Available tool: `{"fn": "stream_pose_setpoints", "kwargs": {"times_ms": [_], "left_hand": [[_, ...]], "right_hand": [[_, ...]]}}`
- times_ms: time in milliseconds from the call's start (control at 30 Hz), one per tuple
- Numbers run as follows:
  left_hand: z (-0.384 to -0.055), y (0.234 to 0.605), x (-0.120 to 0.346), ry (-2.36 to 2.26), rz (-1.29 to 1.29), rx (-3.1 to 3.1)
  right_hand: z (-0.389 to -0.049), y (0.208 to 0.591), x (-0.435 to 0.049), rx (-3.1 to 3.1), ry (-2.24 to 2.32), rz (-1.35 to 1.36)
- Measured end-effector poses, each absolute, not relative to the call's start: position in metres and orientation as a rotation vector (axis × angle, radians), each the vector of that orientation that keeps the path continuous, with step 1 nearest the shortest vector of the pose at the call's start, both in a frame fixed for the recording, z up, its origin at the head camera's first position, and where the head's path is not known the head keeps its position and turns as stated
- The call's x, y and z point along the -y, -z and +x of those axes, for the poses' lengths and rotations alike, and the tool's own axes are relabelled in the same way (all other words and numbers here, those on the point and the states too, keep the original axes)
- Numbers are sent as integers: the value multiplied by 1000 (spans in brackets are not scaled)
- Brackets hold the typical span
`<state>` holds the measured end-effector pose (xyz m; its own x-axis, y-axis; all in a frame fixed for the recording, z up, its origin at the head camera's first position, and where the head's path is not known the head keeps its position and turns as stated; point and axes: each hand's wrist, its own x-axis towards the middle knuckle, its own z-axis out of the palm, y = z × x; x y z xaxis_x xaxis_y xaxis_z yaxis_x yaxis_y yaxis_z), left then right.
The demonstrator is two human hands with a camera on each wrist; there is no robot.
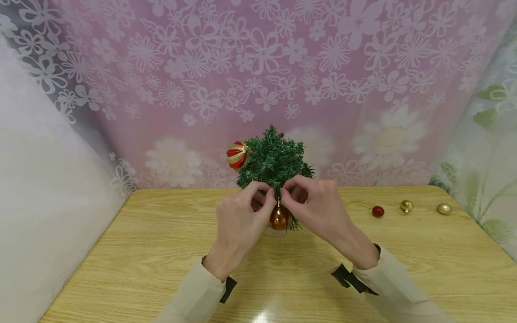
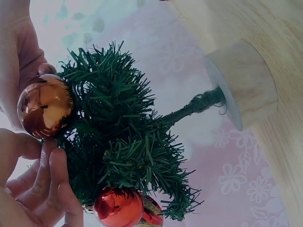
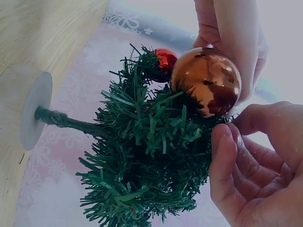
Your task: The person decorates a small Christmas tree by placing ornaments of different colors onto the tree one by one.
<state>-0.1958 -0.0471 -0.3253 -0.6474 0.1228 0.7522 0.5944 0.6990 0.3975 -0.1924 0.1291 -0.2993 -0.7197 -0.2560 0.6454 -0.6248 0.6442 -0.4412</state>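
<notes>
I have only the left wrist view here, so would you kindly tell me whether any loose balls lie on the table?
Observer: Yes, the head view shows a red ball, a gold ball and a pale ball.
Operator: Thank you; where are they relative to the tree?
Observer: All three lie to its right in the head view.
Operator: The copper ball partly blocks the right hand for me; how are its fingertips placed?
Observer: Its thumb and forefinger appear pinched together beside the copper ball's cap.
</notes>
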Motion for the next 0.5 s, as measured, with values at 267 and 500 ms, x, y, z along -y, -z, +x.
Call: {"fn": "stream_pose_setpoints", "kwargs": {"times_ms": [267, 500], "left_hand": [[-195, 325, 49, 860, -587, 2161], [-194, 327, 55, 846, -676, 2024]], "right_hand": [[-194, 301, -132, 2308, -913, 734], [-192, 305, -140, 2235, -900, 834]]}}
